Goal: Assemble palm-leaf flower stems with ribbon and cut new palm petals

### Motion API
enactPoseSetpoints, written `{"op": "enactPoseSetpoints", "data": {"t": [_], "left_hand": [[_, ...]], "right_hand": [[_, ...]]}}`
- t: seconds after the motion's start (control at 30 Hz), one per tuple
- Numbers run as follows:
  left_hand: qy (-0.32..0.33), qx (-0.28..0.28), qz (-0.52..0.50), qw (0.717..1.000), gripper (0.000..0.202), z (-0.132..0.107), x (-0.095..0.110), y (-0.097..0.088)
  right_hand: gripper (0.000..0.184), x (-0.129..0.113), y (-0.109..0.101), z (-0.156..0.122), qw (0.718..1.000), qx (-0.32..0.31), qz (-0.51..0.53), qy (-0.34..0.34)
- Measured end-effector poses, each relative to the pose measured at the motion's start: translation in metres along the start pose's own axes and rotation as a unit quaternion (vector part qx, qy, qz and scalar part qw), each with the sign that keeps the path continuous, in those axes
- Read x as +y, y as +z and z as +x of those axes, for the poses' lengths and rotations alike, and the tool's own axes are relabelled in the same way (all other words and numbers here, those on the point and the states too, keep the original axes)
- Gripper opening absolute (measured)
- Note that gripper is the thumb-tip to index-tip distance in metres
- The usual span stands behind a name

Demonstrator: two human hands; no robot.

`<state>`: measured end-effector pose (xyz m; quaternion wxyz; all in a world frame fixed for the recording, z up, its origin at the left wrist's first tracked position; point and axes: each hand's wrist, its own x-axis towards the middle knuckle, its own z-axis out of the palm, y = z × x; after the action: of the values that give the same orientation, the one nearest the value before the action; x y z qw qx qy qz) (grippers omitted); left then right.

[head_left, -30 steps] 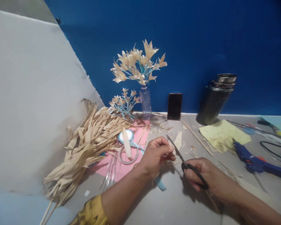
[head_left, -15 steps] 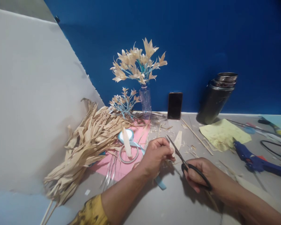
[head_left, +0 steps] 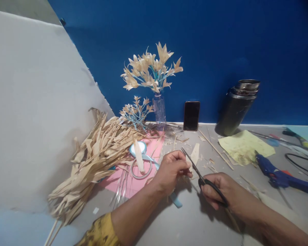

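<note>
Left hand (head_left: 170, 169) pinching a husk bit (head_left: 189, 167), right hand (head_left: 222, 192) clamped on scissors (head_left: 195, 167); vase flowers (head_left: 152, 70) done, big husk pile (head_left: 97, 153) left to cut.

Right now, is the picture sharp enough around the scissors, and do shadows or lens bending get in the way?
Head view: the scissors in the right hand read clearly, the pale strip pinched in the left hand is soft-edged; both hands cast dark shadows on the table; the flask leans from wide-lens bending; corners darken; no glare.
</note>
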<state>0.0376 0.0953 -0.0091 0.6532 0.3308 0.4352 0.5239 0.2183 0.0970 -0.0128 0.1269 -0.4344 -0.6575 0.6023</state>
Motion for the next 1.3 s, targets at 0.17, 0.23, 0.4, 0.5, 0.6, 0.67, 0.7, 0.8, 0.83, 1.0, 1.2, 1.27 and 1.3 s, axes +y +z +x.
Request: {"op": "enactPoseSetpoints", "data": {"t": [0.17, 0.23, 0.4, 0.5, 0.6, 0.67, 0.7, 0.8, 0.83, 1.0, 1.2, 1.27, 1.3], "left_hand": [[-0.004, -0.014, -0.017, 1.000, 0.026, 0.0010, -0.0022, -0.0011], [-0.003, -0.023, -0.021, 0.999, 0.027, 0.0016, -0.0042, -0.0019], [0.000, -0.031, -0.022, 0.999, 0.027, 0.0018, -0.0071, -0.0022], [-0.001, -0.016, -0.022, 1.000, 0.030, 0.0011, -0.0064, -0.0007], [-0.004, -0.011, -0.013, 1.000, 0.030, 0.0005, -0.0063, 0.0007], [-0.002, -0.012, -0.001, 1.000, 0.027, 0.0004, -0.0072, 0.0012], [0.002, -0.012, 0.005, 1.000, 0.025, 0.0004, -0.0077, 0.0013], [0.013, -0.011, 0.017, 1.000, 0.023, 0.0004, -0.0088, 0.0012], [0.013, -0.011, 0.019, 1.000, 0.022, 0.0003, -0.0089, 0.0012], [-0.005, -0.025, 0.021, 0.999, 0.021, -0.0014, -0.0076, 0.0019], [-0.012, -0.037, 0.006, 0.999, 0.023, -0.0014, -0.0077, 0.0022], [-0.013, -0.036, 0.002, 0.999, 0.024, -0.0009, -0.0078, 0.0020], [-0.015, -0.036, 0.001, 0.999, 0.025, -0.0008, -0.0078, 0.0019]], "right_hand": [[0.023, -0.0033, 0.0027, 0.0003, 1.000, 0.005, 0.026, 0.004], [0.023, -0.0036, 0.0033, 0.0005, 0.999, 0.009, 0.034, 0.004], [0.026, 0.0014, 0.0022, 0.0020, 0.999, 0.024, 0.044, -0.011], [0.036, 0.0020, -0.0009, 0.0022, 0.996, 0.073, 0.044, -0.020], [0.044, -0.0010, -0.0043, 0.0020, 0.991, 0.120, 0.043, -0.033], [0.046, -0.0026, -0.0055, 0.0020, 0.991, 0.121, 0.033, -0.039], [0.048, -0.0028, -0.0056, 0.0020, 0.993, 0.111, 0.025, -0.040], [0.049, -0.0004, -0.0042, 0.0022, 0.997, 0.050, 0.012, -0.050], [0.049, 0.0010, -0.0035, 0.0023, 0.998, 0.032, 0.013, -0.054], [0.043, 0.0054, -0.0009, 0.0030, 0.999, 0.000, 0.005, -0.048], [0.032, -0.0021, 0.0008, 0.0015, 0.999, 0.011, 0.012, -0.029], [0.030, -0.0034, 0.0014, 0.0015, 0.999, 0.018, 0.019, -0.023], [0.029, -0.0033, 0.0017, 0.0016, 0.999, 0.020, 0.021, -0.021]]}}
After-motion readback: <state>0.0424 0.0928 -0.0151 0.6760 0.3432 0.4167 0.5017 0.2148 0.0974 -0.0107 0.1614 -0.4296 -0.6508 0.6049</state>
